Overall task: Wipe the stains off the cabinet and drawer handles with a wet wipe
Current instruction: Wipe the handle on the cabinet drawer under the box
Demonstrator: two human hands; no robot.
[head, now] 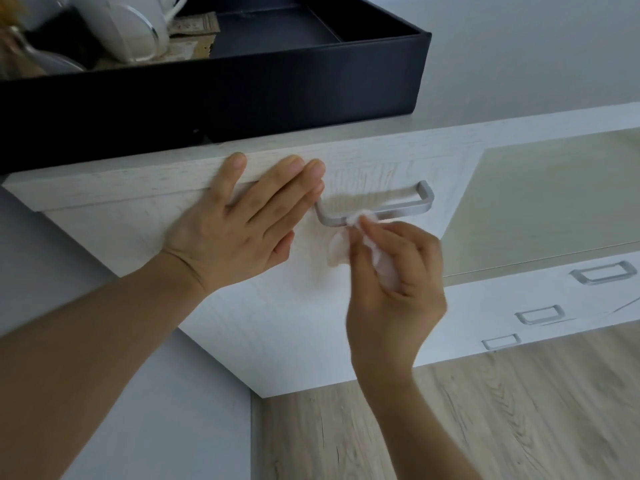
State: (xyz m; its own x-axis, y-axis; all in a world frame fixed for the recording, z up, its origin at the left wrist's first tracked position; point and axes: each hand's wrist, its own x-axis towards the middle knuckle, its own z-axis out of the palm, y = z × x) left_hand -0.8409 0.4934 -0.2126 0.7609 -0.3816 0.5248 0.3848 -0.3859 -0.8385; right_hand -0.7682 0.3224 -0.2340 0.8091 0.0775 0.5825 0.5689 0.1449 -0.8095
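Note:
A silver bar handle (412,208) is fixed to the pale wood-grain cabinet front (277,306). My right hand (398,285) is pinched on a white wet wipe (381,265), and the wipe's tip is pressed against the left part of the handle bar. My left hand (242,223) lies flat on the cabinet front just left of the handle, fingers spread and reaching up to the top edge. Part of the wipe hangs loose below the bar.
A black tray (277,81) with a white kettle (131,26), glassware and sachets sits on the cabinet top. Three more silver drawer handles (602,271) are on the drawers to the right. Wood-look floor (485,410) lies below.

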